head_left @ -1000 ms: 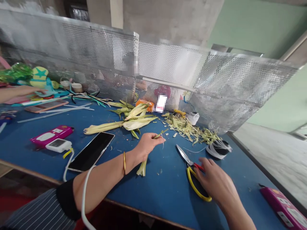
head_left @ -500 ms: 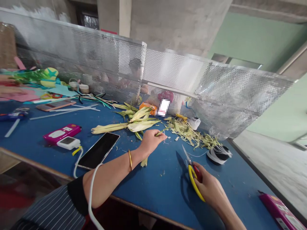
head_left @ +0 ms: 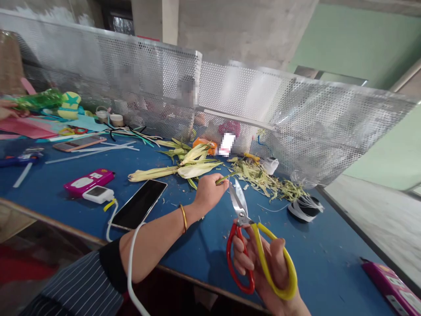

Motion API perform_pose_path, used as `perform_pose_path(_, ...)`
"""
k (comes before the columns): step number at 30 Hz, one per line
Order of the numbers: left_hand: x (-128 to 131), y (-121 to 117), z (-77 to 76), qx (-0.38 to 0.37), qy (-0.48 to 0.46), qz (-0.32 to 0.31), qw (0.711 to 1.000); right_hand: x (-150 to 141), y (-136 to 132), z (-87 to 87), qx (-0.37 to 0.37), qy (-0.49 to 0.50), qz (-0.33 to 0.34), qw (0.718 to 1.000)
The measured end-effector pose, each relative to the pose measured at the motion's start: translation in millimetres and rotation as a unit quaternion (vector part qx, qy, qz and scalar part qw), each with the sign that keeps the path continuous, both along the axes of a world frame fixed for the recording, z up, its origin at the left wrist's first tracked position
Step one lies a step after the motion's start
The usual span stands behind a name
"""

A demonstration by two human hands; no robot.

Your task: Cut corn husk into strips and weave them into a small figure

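My left hand (head_left: pixel 210 192) is closed in a pinch on a thin piece of green corn husk (head_left: pixel 225 179), whose tip pokes out past the fingers. In my right hand (head_left: pixel 259 267) is a pair of scissors (head_left: pixel 242 215) with one red and one yellow handle. Their blades stand apart and point up at the husk tip, close to my left fingertips. Behind my left hand lies a bundle of pale corn husks (head_left: pixel 197 169). A heap of husk scraps (head_left: pixel 263 177) spreads to the right of it.
A phone (head_left: pixel 140 204) and a magenta power strip (head_left: pixel 88 182) with a white cable lie at left. A black spool of white thread (head_left: pixel 305 208) sits at right, near another magenta strip (head_left: pixel 391 285). Perforated metal panels (head_left: pixel 296 118) line the back. A co-worker's hand (head_left: pixel 6 109) shows far left.
The scissors have swung up and left from low right, turning and spreading their blades near the pinched husk. My left hand keeps its hold; the view has shifted slightly.
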State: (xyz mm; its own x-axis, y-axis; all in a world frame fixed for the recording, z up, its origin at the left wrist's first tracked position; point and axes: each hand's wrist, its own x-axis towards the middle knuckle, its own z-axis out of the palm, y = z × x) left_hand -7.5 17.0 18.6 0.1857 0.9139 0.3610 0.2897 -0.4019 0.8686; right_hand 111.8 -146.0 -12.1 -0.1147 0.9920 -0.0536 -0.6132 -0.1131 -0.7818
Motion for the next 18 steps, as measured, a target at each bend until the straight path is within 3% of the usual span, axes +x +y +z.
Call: perform_pose_path(18, 1.1, -8.2, 0.7, 0.057, 0.046, -0.008, 0.997, -13.4, 13.8, 10.7, -0.014, 0.040, -0.020, 0.999)
